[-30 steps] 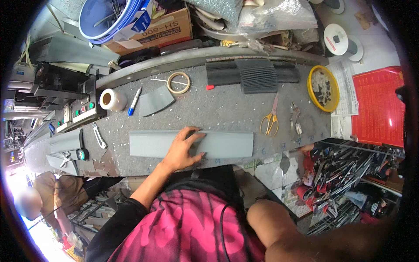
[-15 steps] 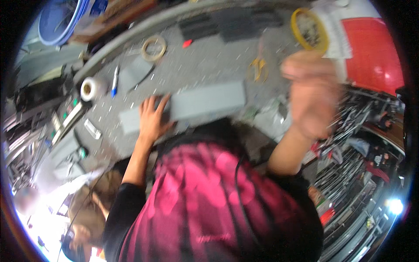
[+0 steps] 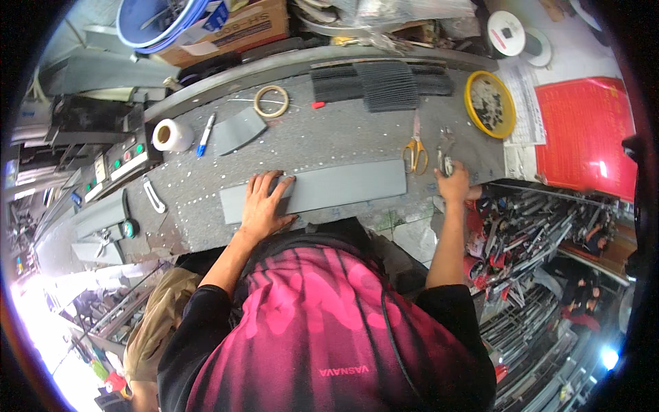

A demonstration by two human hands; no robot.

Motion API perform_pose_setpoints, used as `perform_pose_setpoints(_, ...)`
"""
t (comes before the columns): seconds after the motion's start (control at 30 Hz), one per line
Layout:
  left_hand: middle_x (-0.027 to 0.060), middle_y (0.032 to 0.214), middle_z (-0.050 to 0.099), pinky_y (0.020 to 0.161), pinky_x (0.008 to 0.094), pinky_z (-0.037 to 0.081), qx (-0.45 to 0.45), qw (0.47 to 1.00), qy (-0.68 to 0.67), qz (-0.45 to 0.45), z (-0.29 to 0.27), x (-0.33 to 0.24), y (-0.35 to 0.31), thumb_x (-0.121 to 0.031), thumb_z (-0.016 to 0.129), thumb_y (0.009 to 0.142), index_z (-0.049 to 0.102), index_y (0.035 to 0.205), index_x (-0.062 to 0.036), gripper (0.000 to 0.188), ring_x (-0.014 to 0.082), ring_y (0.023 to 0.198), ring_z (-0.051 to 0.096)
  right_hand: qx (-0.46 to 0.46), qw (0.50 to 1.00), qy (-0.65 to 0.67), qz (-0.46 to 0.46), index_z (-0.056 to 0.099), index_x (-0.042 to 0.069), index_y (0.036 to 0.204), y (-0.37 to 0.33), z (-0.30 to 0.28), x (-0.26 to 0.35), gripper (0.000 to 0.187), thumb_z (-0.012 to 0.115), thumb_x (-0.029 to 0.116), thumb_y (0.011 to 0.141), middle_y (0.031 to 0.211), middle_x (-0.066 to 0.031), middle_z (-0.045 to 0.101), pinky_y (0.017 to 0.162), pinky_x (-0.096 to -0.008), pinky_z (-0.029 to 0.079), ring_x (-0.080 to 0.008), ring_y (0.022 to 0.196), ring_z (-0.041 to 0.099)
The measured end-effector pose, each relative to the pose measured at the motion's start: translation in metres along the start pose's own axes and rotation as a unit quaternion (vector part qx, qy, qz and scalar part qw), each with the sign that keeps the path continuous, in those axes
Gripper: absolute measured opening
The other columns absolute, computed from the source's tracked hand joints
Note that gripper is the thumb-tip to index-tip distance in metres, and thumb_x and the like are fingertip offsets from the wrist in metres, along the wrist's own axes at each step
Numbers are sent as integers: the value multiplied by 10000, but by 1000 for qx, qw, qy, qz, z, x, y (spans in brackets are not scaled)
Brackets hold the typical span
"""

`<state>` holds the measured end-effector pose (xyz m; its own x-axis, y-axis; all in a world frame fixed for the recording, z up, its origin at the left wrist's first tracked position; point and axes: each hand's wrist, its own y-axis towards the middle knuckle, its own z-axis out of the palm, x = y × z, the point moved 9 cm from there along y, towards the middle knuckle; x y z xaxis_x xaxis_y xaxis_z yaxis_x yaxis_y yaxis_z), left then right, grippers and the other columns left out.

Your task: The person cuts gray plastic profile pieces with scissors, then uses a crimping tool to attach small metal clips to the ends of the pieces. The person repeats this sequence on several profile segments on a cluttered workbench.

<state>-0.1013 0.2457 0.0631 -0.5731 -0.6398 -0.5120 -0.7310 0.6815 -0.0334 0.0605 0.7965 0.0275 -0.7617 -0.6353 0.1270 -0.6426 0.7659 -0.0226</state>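
Observation:
A long flat grey strip (image 3: 350, 184) lies across the bench in front of me. My left hand (image 3: 264, 209) presses flat on its left part, fingers spread. Off the strip's right end, my right hand (image 3: 453, 185) is down at the bench, its fingers curled at the near end of a small metal hand tool (image 3: 446, 145) that looks like pliers. Its handles are mostly hidden by the hand. Yellow-handled scissors (image 3: 414, 155) lie just left of this tool, blades pointing away.
Farther back lie a tape roll (image 3: 271, 101), ribbed black pieces (image 3: 388, 86) and a yellow bowl of small parts (image 3: 471, 103). At left are a blue marker (image 3: 206, 135), a white roll (image 3: 171, 135) and a curved grey piece (image 3: 237, 130). Metal bars (image 3: 522, 226) crowd the right side.
My right hand, raised and blurred before, has come down to the metal tool. My left hand stays on the strip. The whole view has shifted and sharpened.

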Motion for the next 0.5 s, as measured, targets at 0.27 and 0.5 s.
perform_pose_setpoints(0.27,145,1593,575,1270,565,433,45,998,45,-5,-50,80,-50,-365,1054,596,607,1584,-185,1099,412,1467,545,201,633,716,216,714,5,1274,-62,-15,50,411,832,254,968,968,-39,698,843,-346,562,-217,890,709)
perform_pose_setpoints(0.5,172,1305,797,1035,504,601,124,991,-51,14,-70,103,-19,-367,1031,594,780,1239,-112,738,433,1159,741,280,745,597,-101,620,55,1287,-190,-32,209,365,718,131,943,1030,-62,703,899,-400,607,-190,939,705)
